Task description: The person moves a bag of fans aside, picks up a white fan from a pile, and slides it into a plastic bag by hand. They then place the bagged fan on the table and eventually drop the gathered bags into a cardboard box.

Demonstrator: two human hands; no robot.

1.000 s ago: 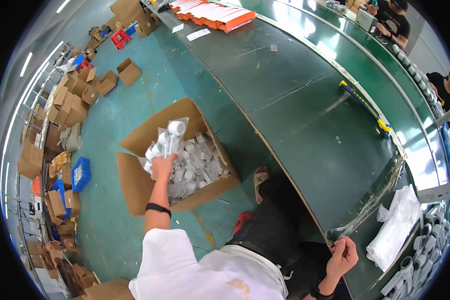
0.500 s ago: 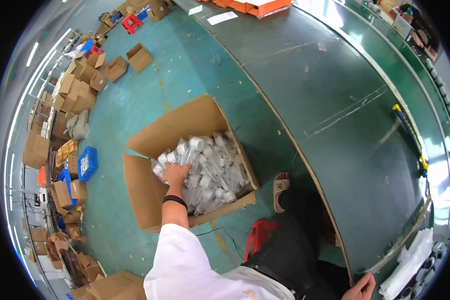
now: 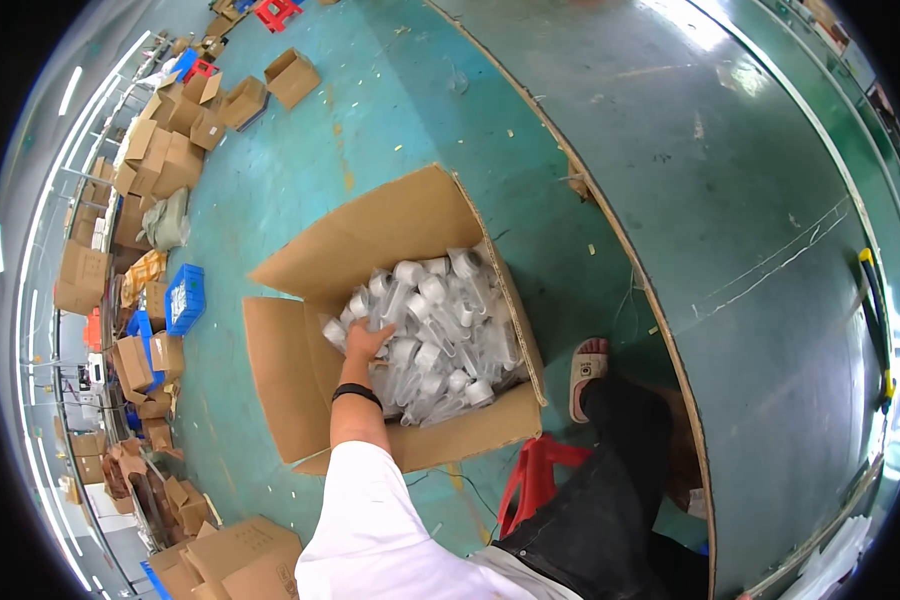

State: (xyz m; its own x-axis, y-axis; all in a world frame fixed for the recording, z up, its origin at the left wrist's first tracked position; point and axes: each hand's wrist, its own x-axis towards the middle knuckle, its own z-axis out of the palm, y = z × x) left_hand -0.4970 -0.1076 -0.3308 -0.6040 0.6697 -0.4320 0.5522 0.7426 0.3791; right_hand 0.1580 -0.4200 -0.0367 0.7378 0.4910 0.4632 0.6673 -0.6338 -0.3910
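My left hand (image 3: pixel 367 342) reaches into a large open cardboard box (image 3: pixel 295 400) on the floor. Its thumb stands apart from the fingers, which rest on the left part of a heap of bagged white items (image 3: pixel 432 330). Each item shows a round white head and a slimmer stem inside a clear plastic bag; their exact kind is not plain. The fingertips are partly hidden among the bags, and nothing is visibly lifted. My right hand is out of view.
A long dark green table (image 3: pixel 710 200) runs along the right, with a yellow-and-black tool (image 3: pixel 878 330) near its far edge. A red stool (image 3: pixel 535 480) stands beside my leg. Cardboard boxes (image 3: pixel 165 160) and a blue crate (image 3: pixel 185 300) line the left.
The view has shifted, so the box sits a little further right. My left hand stays at the left of the heap. My right hand, earlier at the table's near corner, has left the view.
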